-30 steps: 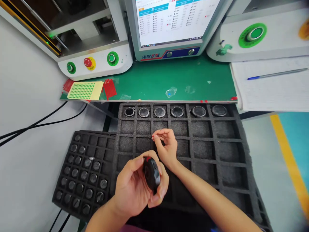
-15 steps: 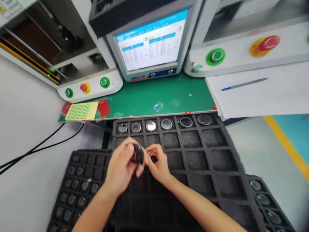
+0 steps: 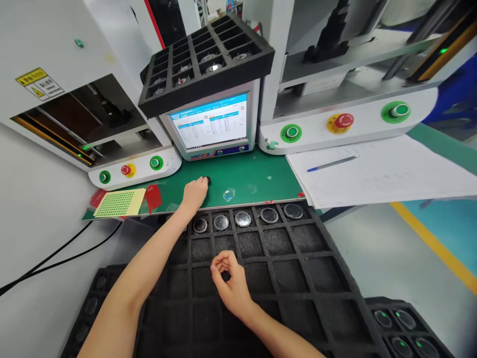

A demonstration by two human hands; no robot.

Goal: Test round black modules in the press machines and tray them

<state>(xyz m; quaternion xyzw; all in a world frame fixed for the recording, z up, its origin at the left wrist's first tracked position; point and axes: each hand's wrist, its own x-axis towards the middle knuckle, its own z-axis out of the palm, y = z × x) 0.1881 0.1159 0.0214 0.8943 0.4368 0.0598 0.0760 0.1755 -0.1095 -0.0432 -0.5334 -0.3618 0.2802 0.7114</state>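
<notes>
My left hand (image 3: 196, 195) reaches onto the green bench top (image 3: 257, 174), below the screen. Its fingers are closed on a small black object (image 3: 208, 180), mostly hidden by them. Over the large black foam tray (image 3: 268, 258), my right hand (image 3: 233, 286) has its fingers curled, thumb tip against the fingertips. Anything pinched there is too small to make out. Along the tray's far row sit several round, glass-faced, watch-like pieces (image 3: 243, 219). My left forearm partly covers the leftmost one.
A touchscreen (image 3: 212, 122) stands between two white machines with green and red buttons (image 3: 343, 121). Another foam tray (image 3: 208, 74) rests above it. Papers (image 3: 387, 174) with a pen (image 3: 333, 163) lie right; a green-dot sticker sheet (image 3: 119, 203) lies left. More filled trays (image 3: 400, 323) stand lower down.
My left hand has moved forward from beside my right hand to the bench top, carrying the black object. My right hand stays over the tray. The view has tilted up and shifted right.
</notes>
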